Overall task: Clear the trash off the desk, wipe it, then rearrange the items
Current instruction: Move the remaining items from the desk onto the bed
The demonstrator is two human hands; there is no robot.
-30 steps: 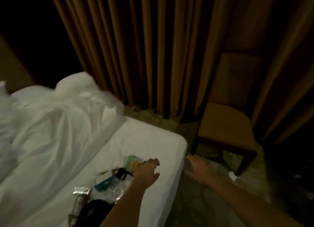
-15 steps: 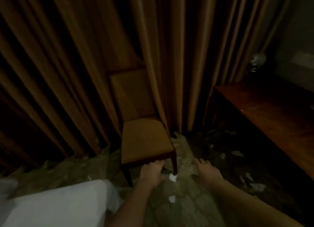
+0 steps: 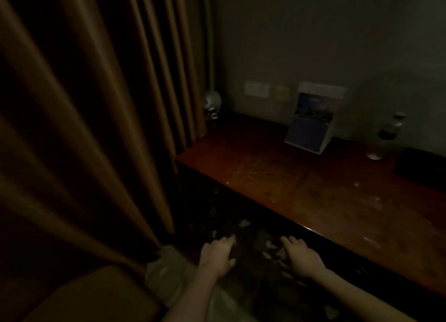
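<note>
reddish wooden desk (image 3: 301, 189) — glossy, smudged, pale crumbs scattered

Dim room; brown pleated curtain (image 3: 84, 128) left, grey wall (image 3: 313, 44) behind, dark patterned floor (image 3: 255, 288)

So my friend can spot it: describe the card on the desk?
Look at the wooden desk by the curtain. At its back, a card stands tilted before the wall, left of a clear bottle. It alone is flat, rectangular and blue.
</note>
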